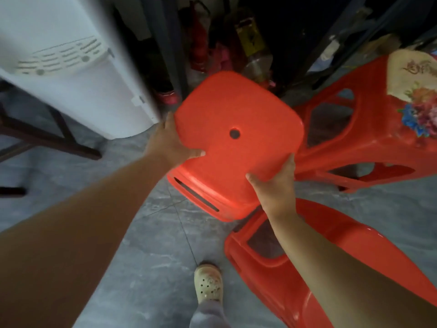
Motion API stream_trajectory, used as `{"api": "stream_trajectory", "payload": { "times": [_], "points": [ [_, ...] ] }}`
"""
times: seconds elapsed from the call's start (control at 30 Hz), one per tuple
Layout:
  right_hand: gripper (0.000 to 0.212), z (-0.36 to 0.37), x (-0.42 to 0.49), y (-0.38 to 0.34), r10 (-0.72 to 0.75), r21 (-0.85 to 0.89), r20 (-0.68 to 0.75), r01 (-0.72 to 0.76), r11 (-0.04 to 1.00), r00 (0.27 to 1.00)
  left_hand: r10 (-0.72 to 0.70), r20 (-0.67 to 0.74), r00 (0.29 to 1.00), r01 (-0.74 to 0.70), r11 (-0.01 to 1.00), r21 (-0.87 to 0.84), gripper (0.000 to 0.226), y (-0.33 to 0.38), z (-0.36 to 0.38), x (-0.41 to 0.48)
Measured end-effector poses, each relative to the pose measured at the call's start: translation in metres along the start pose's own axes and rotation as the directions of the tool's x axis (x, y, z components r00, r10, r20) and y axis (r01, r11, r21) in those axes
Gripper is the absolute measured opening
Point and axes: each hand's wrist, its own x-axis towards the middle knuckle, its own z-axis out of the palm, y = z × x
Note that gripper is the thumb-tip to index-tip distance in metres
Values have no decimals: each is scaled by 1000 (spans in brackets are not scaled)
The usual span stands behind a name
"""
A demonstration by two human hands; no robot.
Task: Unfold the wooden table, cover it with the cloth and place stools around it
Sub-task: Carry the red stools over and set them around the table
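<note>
Grey marbled floor (153,245) tiles lie underfoot. A white vented appliance (78,91) stands left, a dark frame (47,136) beside it, dim clutter behind.

Your left hand (173,140) and right hand (275,183) grip the red plastic stool (236,110) by opposite seat edges, thumbs on top, above the grey tiled floor (146,233). A second red stool (283,275) lies under your right forearm, and a flower-decorated stool (369,129) is at the right.
</note>
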Motion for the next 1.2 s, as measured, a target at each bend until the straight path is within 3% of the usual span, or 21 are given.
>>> {"api": "stream_trajectory", "payload": {
  "times": [0.2,0.37,0.5,0.63,0.73,0.87,1.0,1.1,1.2],
  "points": [
    [112,25,-86,-12,-91,-44,58,94,995,994,-124,40,991,129,984,-127,140,-75,-27,-75],
    [112,58,-160,-36,-217,-92,269,250,964,938,-295,-69,953,280,945,-171,128,-162,-53,-172],
    [115,108,-228,-56,-256,-122,467,348,930,847,-486,-170,857,429,857,-285,123,-247,-68,-267],
    [115,160,-318,-54,-283,-137,657,480,867,699,-687,-215,694,566,706,-426,118,-329,-60,-381],
    [116,194,-393,-43,-304,-123,781,612,781,545,-829,-212,518,633,538,-557,114,-375,-38,-478],
    [114,233,-494,-22,-258,-54,920,745,665,297,-957,-154,246,620,277,-734,109,-410,9,-602],
    [113,262,-584,7,-181,53,982,844,534,53,-999,-32,-14,541,19,-841,105,-414,65,-696],
    [113,273,-639,36,-108,134,989,901,412,-98,-989,55,-136,457,-112,-882,104,-406,106,-746],
    [117,270,-678,68,-58,185,983,932,313,-175,-974,104,-202,375,-175,-910,102,-397,142,-781]
  ]
}}
